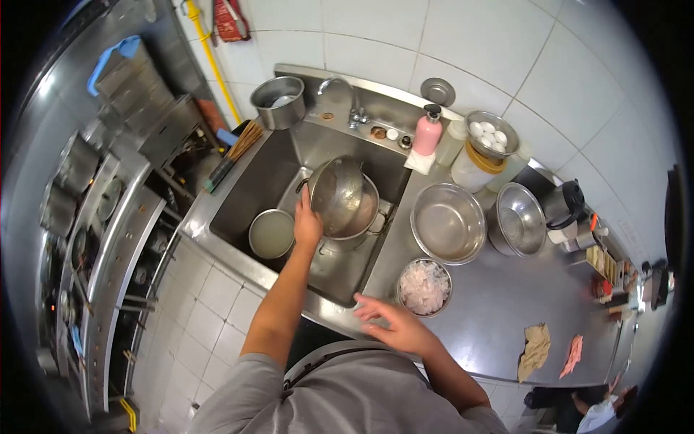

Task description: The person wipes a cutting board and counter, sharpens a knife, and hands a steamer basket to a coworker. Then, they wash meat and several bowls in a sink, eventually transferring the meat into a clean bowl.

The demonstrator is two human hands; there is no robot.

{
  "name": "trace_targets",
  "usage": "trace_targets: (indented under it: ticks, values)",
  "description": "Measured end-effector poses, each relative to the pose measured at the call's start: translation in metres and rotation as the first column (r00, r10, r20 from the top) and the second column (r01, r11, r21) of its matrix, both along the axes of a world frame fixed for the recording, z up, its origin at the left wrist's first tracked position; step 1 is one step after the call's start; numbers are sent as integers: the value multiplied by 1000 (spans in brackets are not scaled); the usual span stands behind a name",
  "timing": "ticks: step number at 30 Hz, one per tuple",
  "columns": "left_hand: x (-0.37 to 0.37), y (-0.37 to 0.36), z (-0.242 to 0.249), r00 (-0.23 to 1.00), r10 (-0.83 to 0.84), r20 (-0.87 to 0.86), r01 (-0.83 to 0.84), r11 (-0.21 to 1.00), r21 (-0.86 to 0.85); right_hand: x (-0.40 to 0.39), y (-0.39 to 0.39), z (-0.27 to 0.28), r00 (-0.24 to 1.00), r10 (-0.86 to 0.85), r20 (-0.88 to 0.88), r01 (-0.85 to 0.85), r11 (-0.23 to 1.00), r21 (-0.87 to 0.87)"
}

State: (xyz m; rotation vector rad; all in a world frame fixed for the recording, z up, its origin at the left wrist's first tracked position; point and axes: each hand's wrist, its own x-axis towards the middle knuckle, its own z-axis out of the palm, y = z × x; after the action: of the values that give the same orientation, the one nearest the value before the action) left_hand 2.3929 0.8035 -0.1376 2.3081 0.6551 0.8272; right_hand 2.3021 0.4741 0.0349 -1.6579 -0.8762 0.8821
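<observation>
In the deep steel sink (336, 278), my left hand (309, 224) is closed at the dark handle of a round, wet metal lid (337, 195). The lid leans on its side over a steel pot (371, 210), covering part of its opening. Left of my wrist sits a small round container (272, 233) of cloudy liquid. My right hand (387, 323) is held over the sink's front edge, fingers apart and holding nothing. Closest to it is a steel bowl (450, 293) heaped with pale pinkish-white pieces.
Two steel bowls (448, 224) (517, 220) stand on the right counter, behind them a bowl of eggs (489, 135) and a pink pump bottle (427, 132). A deep pan (278, 101) rests by the faucet (354, 114). Stoves (119, 217) line the left; a person (596, 412) is lower right.
</observation>
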Motion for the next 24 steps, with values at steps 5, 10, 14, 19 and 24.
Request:
trace_targets:
  ticks: [5, 10, 14, 19, 24]
  values:
    - [14, 42, -46, 997, -79, -7, 35, 514, -857, 14, 73, -113, 945, -158, -285, 194, 976, 102]
    - [-1, 92, -91, 977, -215, -14, -7, 33, -999, 56, 165, -181, 529, -647, -549, 629, 733, -258]
    - [-28, 112, -89, 959, -124, 254, 166, -480, -862, 71, 222, -169, 420, -492, -763, 756, 655, -6]
    - [-30, 153, -67, 979, -108, 174, 121, -379, -917, 66, 284, -139, 768, -474, -431, 576, 806, 139]
    - [-16, 182, -114, 914, -319, 250, 111, -395, -912, 55, 318, -104, 692, -665, 282, 654, 742, 145]
